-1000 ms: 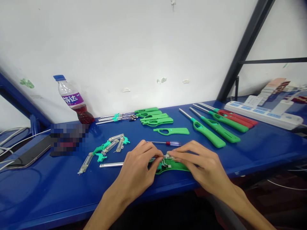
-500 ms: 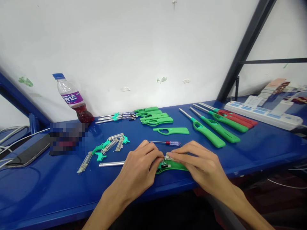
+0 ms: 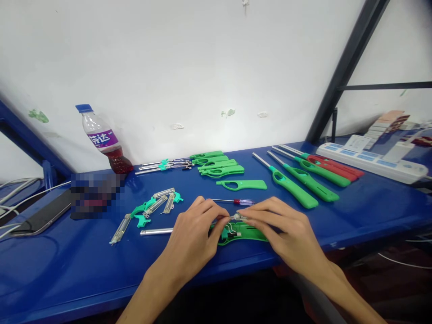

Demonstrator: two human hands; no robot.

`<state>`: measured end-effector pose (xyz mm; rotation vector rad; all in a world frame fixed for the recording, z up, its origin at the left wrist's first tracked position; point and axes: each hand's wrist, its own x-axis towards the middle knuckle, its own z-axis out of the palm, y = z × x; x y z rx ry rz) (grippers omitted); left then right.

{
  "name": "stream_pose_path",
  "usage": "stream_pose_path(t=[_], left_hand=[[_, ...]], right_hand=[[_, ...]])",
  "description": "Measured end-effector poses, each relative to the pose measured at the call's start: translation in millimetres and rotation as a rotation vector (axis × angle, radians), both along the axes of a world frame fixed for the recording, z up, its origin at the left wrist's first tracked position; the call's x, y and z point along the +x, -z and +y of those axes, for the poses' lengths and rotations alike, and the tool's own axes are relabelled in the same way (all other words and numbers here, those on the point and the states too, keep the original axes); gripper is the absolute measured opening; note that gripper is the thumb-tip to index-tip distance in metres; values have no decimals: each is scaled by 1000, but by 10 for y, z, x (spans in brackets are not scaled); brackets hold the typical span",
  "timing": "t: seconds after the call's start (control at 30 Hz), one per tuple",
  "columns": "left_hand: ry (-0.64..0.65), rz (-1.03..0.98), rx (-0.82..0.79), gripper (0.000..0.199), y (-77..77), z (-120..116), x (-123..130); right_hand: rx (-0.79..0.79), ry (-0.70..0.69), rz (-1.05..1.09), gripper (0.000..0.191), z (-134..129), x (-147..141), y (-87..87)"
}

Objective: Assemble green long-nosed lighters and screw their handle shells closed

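My right hand (image 3: 286, 225) pinches a clear lighter fuel tank (image 3: 237, 217), mostly covered by the fingers. At the tank's left end, the thumb and fingertips of my left hand (image 3: 199, 229) are pressed together; what they grip is too small to make out. Just below both hands lies an opened green lighter casing half (image 3: 253, 232) with thin white wires and a black part inside. Its metal tube (image 3: 155, 232) sticks out to the left under my left hand. Behind the fingertips rests a screwdriver (image 3: 243, 202) with a clear and red handle.
Several clear tanks with teal triggers (image 3: 157, 204) lie left. Behind are metal tubes with wires (image 3: 165, 165) and green casing halves (image 3: 221, 170). Whole lighters (image 3: 295, 189) and a power strip (image 3: 371, 159) are right. A bottle (image 3: 104, 139) and phone (image 3: 43, 213) stand left.
My hands have lifted and parted slightly, raising the clear tank a little off the green casing, so more of the casing's inside shows. Other things stay in place.
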<state>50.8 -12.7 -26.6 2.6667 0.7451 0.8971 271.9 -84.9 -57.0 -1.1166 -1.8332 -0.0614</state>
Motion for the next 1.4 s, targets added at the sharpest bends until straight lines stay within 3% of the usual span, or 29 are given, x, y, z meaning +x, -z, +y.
stream_pose_path(t=[0.67, 0.87, 1.1, 1.4], left_hand=[[51, -51, 3, 16, 14, -9, 13], [25, -36, -6, 12, -31, 36, -48], [-101, 191, -104, 17, -164, 46, -275], [-87, 286, -155, 17, -133, -2, -273]], right_hand=[[56, -75, -11, 32, -14, 7, -18], [-21, -5, 18, 23, -14, -25, -48], [-177, 43, 21, 17, -16, -19, -47], [-288, 78, 30, 18, -6, -18, -56]])
